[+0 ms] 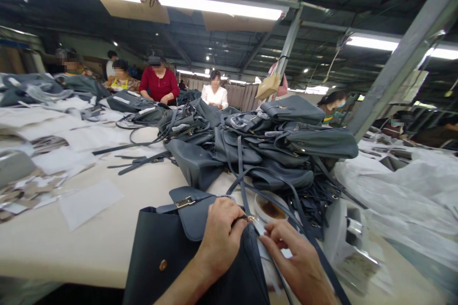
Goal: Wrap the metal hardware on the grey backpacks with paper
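Note:
A dark blue-grey leather handbag [157, 252] lies on the pale worktable [71, 243] right in front of me, its flap with a brass clasp [185, 202] turned up. My left hand [220, 238] rests on the bag and pinches a small metal fitting on a strap at the bag's top edge. My right hand [296, 259] is closed beside it, fingers pinching the same strap area and a thin strap running down. What exactly sits between the right fingers is too small to name.
A heap of matching dark bags and loose straps [265, 147] fills the table's middle. A small white bowl of brown liquid [270, 208] stands just beyond my hands. White sheets [89, 202] lie left, white wrapping [404, 186] right. Several people work at the far end; a grey post [400, 57] stands to the right.

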Motion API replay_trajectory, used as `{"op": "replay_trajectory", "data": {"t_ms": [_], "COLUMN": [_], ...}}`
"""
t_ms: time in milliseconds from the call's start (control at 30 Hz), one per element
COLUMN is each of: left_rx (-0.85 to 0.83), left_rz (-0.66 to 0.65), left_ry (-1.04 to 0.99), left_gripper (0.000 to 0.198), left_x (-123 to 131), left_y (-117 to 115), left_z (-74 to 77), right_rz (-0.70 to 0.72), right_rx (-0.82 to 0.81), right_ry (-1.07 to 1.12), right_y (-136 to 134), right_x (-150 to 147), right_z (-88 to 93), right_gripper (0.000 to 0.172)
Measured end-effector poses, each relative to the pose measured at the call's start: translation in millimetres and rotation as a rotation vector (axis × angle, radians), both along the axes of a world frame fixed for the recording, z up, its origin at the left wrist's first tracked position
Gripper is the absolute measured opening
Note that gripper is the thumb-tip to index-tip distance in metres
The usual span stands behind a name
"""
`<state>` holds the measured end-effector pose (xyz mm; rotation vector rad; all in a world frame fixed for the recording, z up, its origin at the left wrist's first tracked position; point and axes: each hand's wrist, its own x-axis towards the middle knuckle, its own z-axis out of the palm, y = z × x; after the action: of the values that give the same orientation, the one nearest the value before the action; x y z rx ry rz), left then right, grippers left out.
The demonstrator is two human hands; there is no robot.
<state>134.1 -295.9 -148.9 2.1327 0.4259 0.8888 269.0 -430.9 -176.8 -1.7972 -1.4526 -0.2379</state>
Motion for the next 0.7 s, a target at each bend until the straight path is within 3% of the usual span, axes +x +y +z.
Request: {"op": "replay_trajectory", "data": {"t_ms": [33, 67, 133, 167, 300, 567, 633, 700], "left_rx": [0.03, 0.058, 0.102, 0.118, 0.164, 0.191, 0.234, 0.289], "left_rz": [0.0, 0.0, -0.001, -0.002, 0.0, 0.026, 0.007, -0.023], "left_ry": [-0.009, -0.017, -0.025, -0.028, -0.032, -0.05, -0.061, -0.086], "left_gripper": [0.016, 0.016, 0.016, 0.016, 0.018, 0.017, 0.018, 0.019], "left_x": [0, 0, 0, 0, -1, 1, 1, -1], "left_y": [-1, -3, -4, -5, -5, -5, -5, -5], "left_z": [-1.0, -2.0, -3.7, -4.4, -6.1, -10.2, -12.0, -13.8], "right_rz": [-0.003, 0.007, 0.053, 0.085, 0.128, -0.019, 0.041, 0.121], "right_rx": [0.044, 0.081, 0.11, 0.116, 0.14, 0.156, 0.044, -0.14], "right_ry": [0.085, 0.151, 0.184, 0.149, -0.028, -0.333, -0.184, 0.128], "right_y": [0, 2, 7, 10, 22, 22, 22, 22], "right_x": [0, 0, -4, -6, -13, -16, -12, -5], "right_z": [3.2, 6.3, 11.9, 14.4, 22.1, 23.1, 25.7, 28.3], "right_gripper": [0.013, 0.015, 0.038, 0.04, 0.015, 0.024, 0.024, 0.024]}}
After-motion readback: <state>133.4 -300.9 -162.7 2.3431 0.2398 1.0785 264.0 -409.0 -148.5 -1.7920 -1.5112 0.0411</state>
